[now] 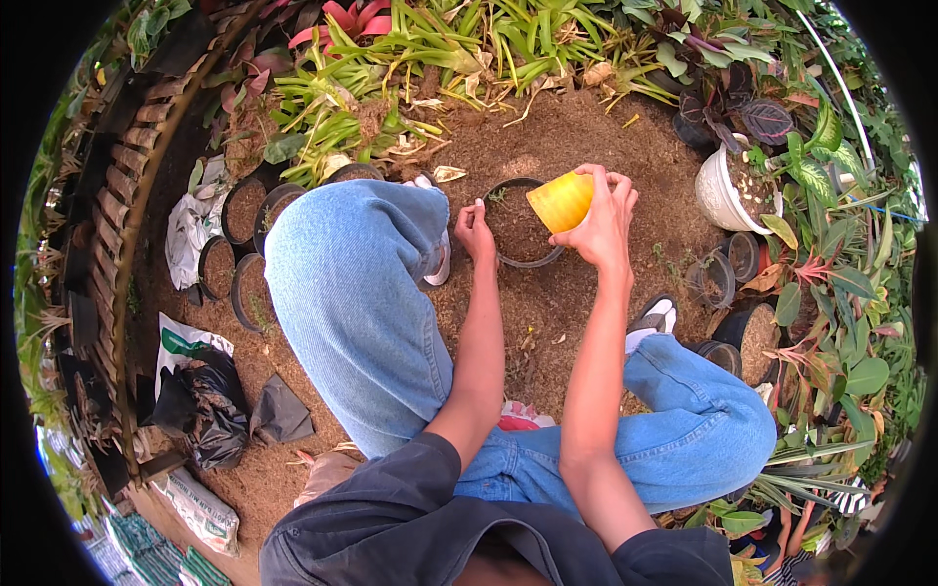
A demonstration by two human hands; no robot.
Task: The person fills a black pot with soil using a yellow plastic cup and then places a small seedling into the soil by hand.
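Note:
A yellow cup-like container is gripped in my right hand, tilted over a round black plant pot on the ground. Brown soil fills much of that pot, and a small green sprig shows near its left rim. My left hand is at the pot's left side, fingers curled together. Whether it pinches something small or touches the rim, I cannot tell. The inside of the yellow container is turned out of sight.
Several black pots stand beyond my left knee; black plastic bags lie nearer. On the right are a white planter, smaller dark pots and leafy plants. Strappy green plants border the far side of the bare soil ground.

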